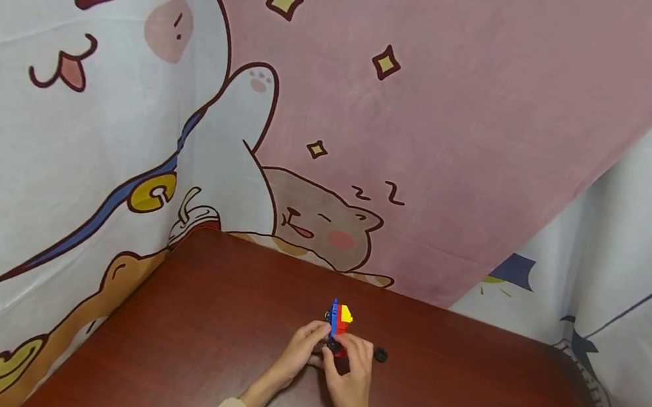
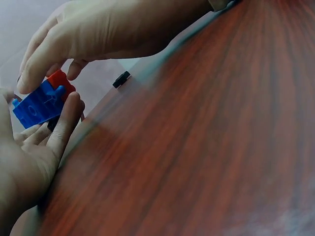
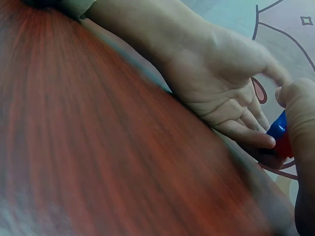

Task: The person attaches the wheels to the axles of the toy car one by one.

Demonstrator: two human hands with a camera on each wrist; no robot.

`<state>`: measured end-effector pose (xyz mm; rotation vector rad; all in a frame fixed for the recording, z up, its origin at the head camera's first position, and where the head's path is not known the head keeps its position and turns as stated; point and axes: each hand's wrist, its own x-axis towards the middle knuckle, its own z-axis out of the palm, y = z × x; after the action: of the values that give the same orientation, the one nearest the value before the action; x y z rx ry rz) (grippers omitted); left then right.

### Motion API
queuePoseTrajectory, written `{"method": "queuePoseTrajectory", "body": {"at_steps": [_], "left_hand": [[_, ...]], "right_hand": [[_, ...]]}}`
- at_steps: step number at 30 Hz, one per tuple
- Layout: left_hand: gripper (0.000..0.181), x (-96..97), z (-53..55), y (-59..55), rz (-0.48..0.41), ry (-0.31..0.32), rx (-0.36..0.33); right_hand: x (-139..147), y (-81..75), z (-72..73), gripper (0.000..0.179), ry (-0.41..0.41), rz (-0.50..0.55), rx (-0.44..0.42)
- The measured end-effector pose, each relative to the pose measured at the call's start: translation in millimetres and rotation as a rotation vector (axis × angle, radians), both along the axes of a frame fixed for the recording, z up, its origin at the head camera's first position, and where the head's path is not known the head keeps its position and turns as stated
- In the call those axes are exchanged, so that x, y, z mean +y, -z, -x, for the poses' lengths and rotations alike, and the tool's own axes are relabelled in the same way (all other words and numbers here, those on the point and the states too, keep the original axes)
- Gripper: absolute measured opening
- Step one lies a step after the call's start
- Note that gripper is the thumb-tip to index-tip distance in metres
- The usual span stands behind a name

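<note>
One brick toy (image 1: 342, 318), and two hands on it: the left grip (image 1: 299, 353) pinches it from the left, the right grip (image 1: 352, 372) from the right! One loose black wheel (image 1: 381, 354) sits on the single worktop (image 1: 219, 312), just right of the right grip.

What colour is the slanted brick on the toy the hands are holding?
The slanted brick is bright yellow; the head view shows it best.

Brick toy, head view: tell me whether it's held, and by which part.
The left hand grips the brick toy at its near end, blue side; the right hand holds that end from the other side. Exact contacts are partly hidden.
</note>
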<state>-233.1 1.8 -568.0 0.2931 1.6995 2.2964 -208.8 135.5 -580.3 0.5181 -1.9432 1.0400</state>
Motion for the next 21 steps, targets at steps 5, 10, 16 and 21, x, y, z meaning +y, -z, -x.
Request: {"method": "queuePoseTrajectory", "body": {"at_steps": [5,10,16,21], "left_hand": [[0.048,-1.6,-1.6,-2.4,0.015,0.071,0.030],[0.052,-1.5,-1.6,-2.0,0.034,0.082,0.042],[0.053,-1.5,0.4,0.7,0.030,0.103,0.018],[0.053,-2.4,1.1,1.5,0.026,0.133,0.029]], "right_hand": [[1.5,1.0,0.1,0.036,0.016,-0.002,-0.007],[2.0,0.6,-2.3,0.034,-0.017,0.016,-0.039],[1.3,1.2,-5.3,0.026,-0.019,0.102,-0.127],[-0.9,1.7,-5.6,0.029,0.097,0.240,-0.364]]}}
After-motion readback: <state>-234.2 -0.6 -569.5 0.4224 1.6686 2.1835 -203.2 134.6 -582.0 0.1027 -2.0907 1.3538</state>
